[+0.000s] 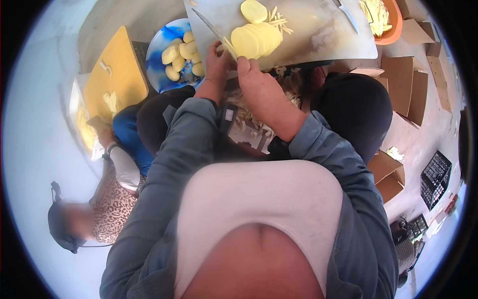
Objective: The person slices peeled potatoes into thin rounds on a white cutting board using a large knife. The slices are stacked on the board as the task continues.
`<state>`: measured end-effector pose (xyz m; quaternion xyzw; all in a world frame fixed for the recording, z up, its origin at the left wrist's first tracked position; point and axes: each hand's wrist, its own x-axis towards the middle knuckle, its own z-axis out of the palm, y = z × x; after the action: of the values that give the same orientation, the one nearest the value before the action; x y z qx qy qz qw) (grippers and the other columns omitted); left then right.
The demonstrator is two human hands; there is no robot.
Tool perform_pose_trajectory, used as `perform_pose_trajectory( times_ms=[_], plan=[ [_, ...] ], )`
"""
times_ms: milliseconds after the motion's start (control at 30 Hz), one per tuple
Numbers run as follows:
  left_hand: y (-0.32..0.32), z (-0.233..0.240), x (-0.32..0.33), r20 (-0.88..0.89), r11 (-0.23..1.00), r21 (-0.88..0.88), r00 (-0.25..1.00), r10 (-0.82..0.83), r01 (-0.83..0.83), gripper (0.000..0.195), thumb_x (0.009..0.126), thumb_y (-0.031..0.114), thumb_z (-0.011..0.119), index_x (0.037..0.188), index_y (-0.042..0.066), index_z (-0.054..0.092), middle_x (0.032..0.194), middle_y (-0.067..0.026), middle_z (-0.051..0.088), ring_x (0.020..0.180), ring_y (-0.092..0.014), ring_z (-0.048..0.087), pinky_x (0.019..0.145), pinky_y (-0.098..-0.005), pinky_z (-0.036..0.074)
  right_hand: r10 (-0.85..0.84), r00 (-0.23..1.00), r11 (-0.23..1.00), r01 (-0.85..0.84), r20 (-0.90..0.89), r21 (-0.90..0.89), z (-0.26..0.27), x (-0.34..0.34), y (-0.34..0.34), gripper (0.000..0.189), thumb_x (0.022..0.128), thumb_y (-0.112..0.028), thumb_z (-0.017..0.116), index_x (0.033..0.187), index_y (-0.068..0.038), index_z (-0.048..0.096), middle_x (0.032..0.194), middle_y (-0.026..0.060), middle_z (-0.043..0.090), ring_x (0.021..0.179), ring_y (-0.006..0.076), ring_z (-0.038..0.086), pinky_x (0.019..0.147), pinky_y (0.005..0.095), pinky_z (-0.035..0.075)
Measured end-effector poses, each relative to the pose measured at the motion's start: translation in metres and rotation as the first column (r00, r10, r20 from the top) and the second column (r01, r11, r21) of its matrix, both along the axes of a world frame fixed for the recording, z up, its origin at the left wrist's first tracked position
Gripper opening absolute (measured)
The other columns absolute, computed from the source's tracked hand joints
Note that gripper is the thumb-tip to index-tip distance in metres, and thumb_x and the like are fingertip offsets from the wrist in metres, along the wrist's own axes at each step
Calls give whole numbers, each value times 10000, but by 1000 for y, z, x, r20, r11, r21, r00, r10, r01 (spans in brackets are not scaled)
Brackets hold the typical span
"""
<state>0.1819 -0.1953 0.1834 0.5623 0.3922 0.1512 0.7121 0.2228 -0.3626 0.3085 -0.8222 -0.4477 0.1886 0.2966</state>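
My right hand (257, 80) grips a knife (211, 24) whose blade slants up and left over a white cutting board (325, 26). Close against the near part of the blade is my left hand (217, 67), fingers bent; whether it pinches something is hidden. Thin potato strips (229, 47) lie along the blade. Beside them, overlapping round potato slices (257, 40) form a fanned row. Behind the row sits a cut potato piece (254, 11), with loose potato strips (280, 22) to its right.
Left of the board, a blue-and-white basin (152, 50) holds several peeled potatoes. A second knife (349, 18) and an orange bowl (396, 22) of strips are at right. Peelings (257, 123) lie below my hands. Another person (115, 205) sits left near a yellow board (115, 71). Cardboard boxes (397, 84) stand right.
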Motion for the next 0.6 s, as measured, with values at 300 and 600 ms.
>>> perform_pose_trajectory(
  times_ms=[300, 600],
  plan=[
    [1, -1, 2, 8, 999, -44, 1000, 15, -15, 484, 892, 103, 562, 1333, 58, 370, 935, -95, 576, 660, -168, 616, 538, -305, 539, -16, 1000, 1000, 16, -1, -1, -3, 2, 3, 251, 832, -31, 539, 1041, 48, 424, 933, 241, 565, 691, 372, 662, 581, 416, 556],
    [4, -3, 0, 18, 1000, -22, 1000, -20, 20, 509, 880, 129, 579, 1338, 61, 370, 934, -84, 577, 666, -145, 592, 563, -293, 524, -26, 1000, 1000, 26, -6, -12, -7, 3, 6, 230, 829, -34, 544, 1010, 36, 420, 927, 235, 568, 687, 371, 665, 590, 409, 561]
  ],
)
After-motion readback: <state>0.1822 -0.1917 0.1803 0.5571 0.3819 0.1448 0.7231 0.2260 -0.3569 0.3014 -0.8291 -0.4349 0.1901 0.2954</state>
